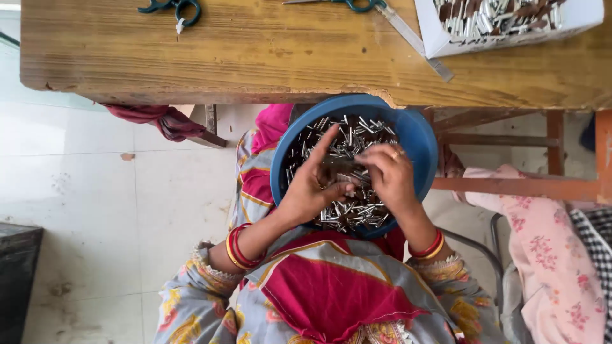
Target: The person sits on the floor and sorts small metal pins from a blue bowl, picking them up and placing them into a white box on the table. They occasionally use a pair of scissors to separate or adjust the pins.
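Two hands, left hand (pixel 310 188), right hand (pixel 390 175), one blue bowl (pixel 417 137), countless metal pins (pixel 357 213)

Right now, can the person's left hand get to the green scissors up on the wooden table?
Probably yes, with a stretch. The left hand is down in the blue bowl of little metal pieces on the lap. The green scissors lie on the far side of the wooden table, and nothing lies between.

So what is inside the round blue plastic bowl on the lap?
The round blue plastic bowl holds many small silver metal pieces. Both hands cover its middle, so the bottom cannot be seen.
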